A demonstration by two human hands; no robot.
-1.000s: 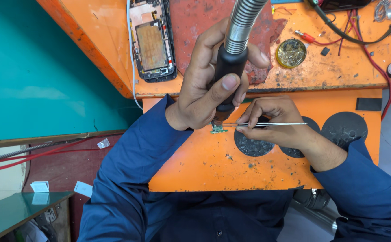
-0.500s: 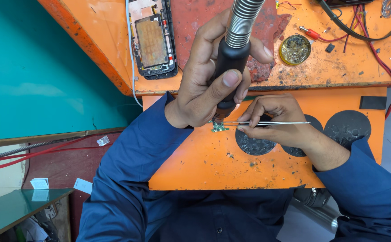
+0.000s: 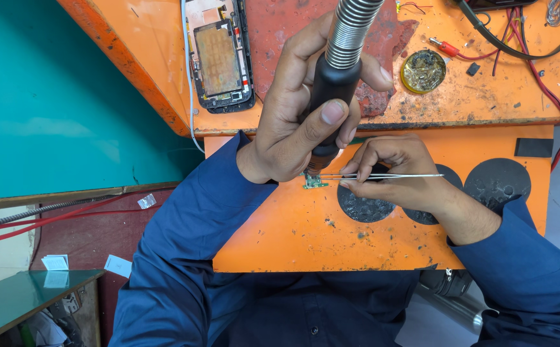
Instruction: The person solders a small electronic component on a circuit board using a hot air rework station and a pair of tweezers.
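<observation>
2 grips, tweezers point(image 3: 389, 175) tip touching small circuit board point(image 3: 315, 183), nozzle above

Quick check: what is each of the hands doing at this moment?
Left hand: closed around the black handle of a hot-air tool, nozzle down by a small green circuit board.
Right hand: pinching metal tweezers aimed at that board.
</observation>
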